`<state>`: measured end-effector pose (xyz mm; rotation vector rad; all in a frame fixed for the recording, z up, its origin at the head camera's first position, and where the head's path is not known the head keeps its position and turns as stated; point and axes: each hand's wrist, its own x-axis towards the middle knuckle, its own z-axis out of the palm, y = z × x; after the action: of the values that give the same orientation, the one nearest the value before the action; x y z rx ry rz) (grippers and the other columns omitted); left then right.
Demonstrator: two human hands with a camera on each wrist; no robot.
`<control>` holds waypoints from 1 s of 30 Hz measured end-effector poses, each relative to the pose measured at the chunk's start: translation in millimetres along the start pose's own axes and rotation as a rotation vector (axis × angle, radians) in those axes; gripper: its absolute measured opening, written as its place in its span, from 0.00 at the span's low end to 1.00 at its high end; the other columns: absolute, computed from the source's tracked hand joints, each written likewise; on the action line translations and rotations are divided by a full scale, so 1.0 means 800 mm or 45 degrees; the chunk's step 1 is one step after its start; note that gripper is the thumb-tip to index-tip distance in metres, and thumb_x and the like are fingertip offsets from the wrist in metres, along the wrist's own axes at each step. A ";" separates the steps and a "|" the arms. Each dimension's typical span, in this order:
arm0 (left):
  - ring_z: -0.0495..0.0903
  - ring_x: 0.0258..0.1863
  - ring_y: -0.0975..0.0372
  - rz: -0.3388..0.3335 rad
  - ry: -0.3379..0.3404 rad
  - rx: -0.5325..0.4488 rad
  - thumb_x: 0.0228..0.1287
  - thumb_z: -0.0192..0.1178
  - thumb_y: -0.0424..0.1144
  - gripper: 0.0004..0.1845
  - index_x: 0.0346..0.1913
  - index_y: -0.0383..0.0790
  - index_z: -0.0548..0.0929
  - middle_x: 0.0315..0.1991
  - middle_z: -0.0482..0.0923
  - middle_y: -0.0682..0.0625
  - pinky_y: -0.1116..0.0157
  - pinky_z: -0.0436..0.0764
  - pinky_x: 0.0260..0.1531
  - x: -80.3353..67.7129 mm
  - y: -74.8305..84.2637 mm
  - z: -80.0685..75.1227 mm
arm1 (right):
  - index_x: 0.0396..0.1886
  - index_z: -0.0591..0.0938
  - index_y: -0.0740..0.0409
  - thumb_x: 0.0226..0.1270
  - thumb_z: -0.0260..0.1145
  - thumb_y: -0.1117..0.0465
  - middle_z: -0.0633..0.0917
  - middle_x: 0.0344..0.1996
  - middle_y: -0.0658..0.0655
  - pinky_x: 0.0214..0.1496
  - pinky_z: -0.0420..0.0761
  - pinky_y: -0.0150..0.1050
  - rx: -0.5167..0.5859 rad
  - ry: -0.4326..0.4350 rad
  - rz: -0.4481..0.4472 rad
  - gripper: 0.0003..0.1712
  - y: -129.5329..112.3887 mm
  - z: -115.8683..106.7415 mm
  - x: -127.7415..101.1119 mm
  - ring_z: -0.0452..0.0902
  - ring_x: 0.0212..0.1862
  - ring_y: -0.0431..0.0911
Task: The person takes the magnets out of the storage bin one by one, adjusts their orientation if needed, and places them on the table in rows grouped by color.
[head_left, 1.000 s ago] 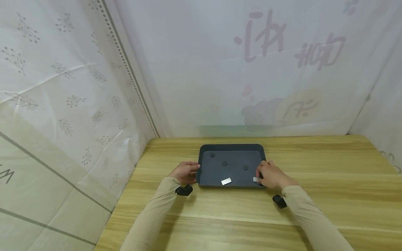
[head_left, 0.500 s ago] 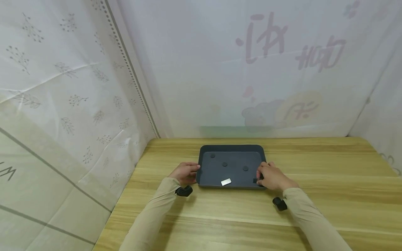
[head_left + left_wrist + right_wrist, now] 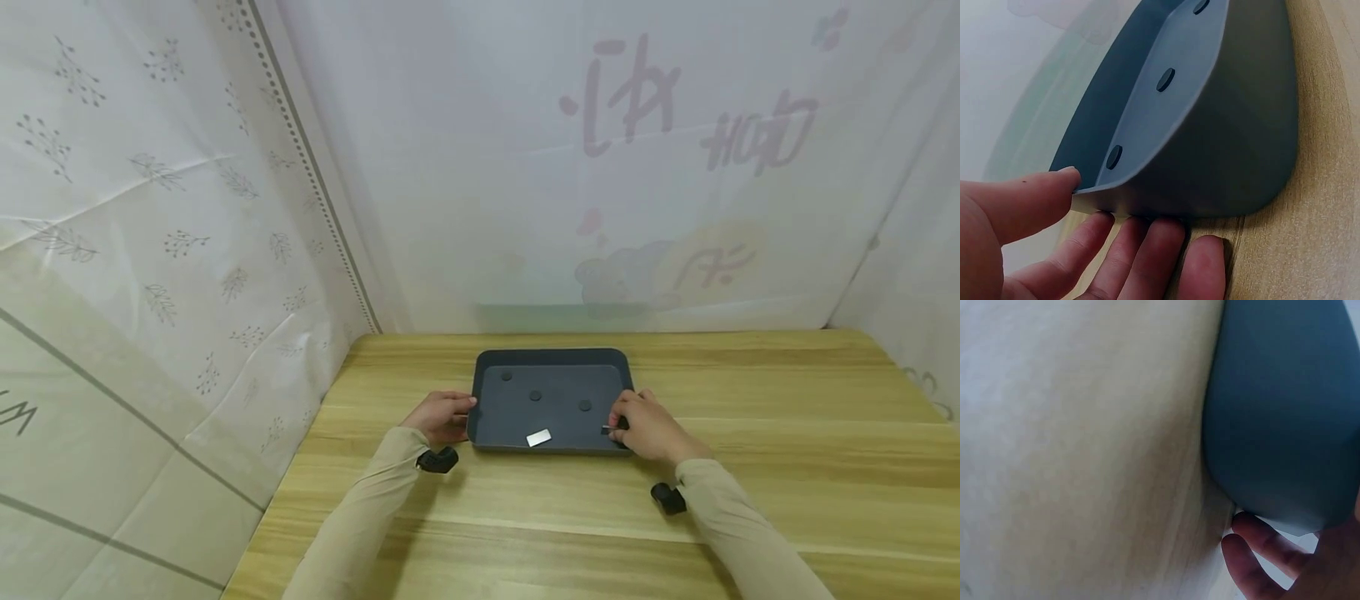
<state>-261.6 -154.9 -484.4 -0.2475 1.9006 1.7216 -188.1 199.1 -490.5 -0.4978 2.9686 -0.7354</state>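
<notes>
Grey tray point(image 3: 558, 380), silver rectangle point(image 3: 538, 438), fingers point(image 3: 1157, 251) either side

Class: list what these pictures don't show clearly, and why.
- Head view: full shape of the small piece, partly covered by the right hand.
- Left wrist view: the topmost disc, cut off by the top edge.
- Right wrist view: inside of the tray, hidden by its outer side.
</notes>
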 end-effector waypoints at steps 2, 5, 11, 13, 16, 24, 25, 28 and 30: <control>0.82 0.35 0.59 -0.004 -0.002 -0.006 0.71 0.56 0.37 0.21 0.62 0.31 0.73 0.38 0.82 0.46 0.63 0.80 0.32 0.000 -0.003 -0.003 | 0.26 0.80 0.48 0.61 0.70 0.62 0.77 0.37 0.49 0.42 0.66 0.42 0.003 0.017 -0.005 0.08 0.000 0.003 0.001 0.63 0.39 0.48; 0.82 0.34 0.59 -0.011 -0.008 -0.005 0.71 0.55 0.37 0.21 0.62 0.31 0.73 0.38 0.82 0.46 0.63 0.80 0.32 0.000 -0.005 -0.007 | 0.27 0.80 0.48 0.62 0.70 0.61 0.77 0.37 0.49 0.41 0.66 0.42 -0.003 0.019 -0.008 0.07 0.000 0.007 0.002 0.63 0.39 0.48; 0.81 0.39 0.58 -0.022 -0.026 -0.019 0.72 0.54 0.38 0.23 0.66 0.33 0.70 0.44 0.81 0.43 0.62 0.81 0.35 -0.002 -0.003 -0.006 | 0.27 0.79 0.48 0.61 0.70 0.62 0.77 0.37 0.49 0.40 0.66 0.43 -0.004 0.029 -0.007 0.07 0.001 0.008 0.002 0.62 0.39 0.49; 0.80 0.41 0.57 -0.016 -0.041 -0.037 0.73 0.54 0.38 0.24 0.68 0.33 0.68 0.47 0.80 0.42 0.62 0.80 0.37 -0.001 -0.001 -0.003 | 0.28 0.80 0.48 0.61 0.70 0.62 0.77 0.37 0.50 0.40 0.67 0.43 -0.016 0.049 -0.007 0.07 0.002 0.008 0.002 0.63 0.39 0.49; 0.80 0.41 0.57 -0.011 -0.056 -0.045 0.73 0.54 0.37 0.25 0.69 0.34 0.66 0.48 0.79 0.42 0.62 0.80 0.37 -0.001 0.003 0.000 | 0.28 0.80 0.49 0.60 0.71 0.62 0.77 0.37 0.50 0.40 0.68 0.43 -0.040 0.074 -0.002 0.07 0.003 0.006 0.001 0.63 0.39 0.50; 0.78 0.42 0.57 -0.011 -0.077 -0.070 0.73 0.52 0.34 0.25 0.70 0.35 0.65 0.50 0.77 0.42 0.60 0.79 0.36 0.002 0.007 0.002 | 0.29 0.81 0.50 0.59 0.72 0.61 0.79 0.34 0.49 0.39 0.68 0.42 -0.069 0.114 -0.016 0.06 0.000 0.004 -0.003 0.64 0.36 0.48; 0.78 0.43 0.56 -0.014 -0.078 -0.086 0.73 0.52 0.34 0.25 0.70 0.35 0.64 0.51 0.77 0.41 0.60 0.79 0.37 0.003 0.007 0.002 | 0.29 0.81 0.50 0.59 0.72 0.61 0.79 0.34 0.49 0.39 0.68 0.42 -0.064 0.117 -0.014 0.06 0.000 0.004 -0.003 0.65 0.36 0.48; 0.78 0.45 0.55 -0.013 -0.075 -0.114 0.72 0.52 0.32 0.25 0.69 0.34 0.65 0.54 0.75 0.38 0.58 0.80 0.40 0.002 0.008 0.002 | 0.28 0.81 0.50 0.59 0.72 0.61 0.80 0.33 0.49 0.38 0.69 0.43 -0.052 0.124 -0.007 0.06 -0.001 0.003 -0.004 0.66 0.36 0.48; 0.79 0.46 0.54 -0.011 -0.079 -0.122 0.71 0.53 0.32 0.25 0.68 0.34 0.66 0.55 0.75 0.38 0.56 0.80 0.42 0.001 0.008 0.001 | 0.29 0.81 0.49 0.59 0.72 0.61 0.81 0.33 0.49 0.38 0.70 0.43 -0.050 0.123 0.008 0.06 -0.001 0.003 -0.003 0.66 0.36 0.48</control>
<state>-265.2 -152.7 -479.6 -0.2353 1.7735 1.7962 -185.3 198.1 -492.0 -0.4674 3.0779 -0.7217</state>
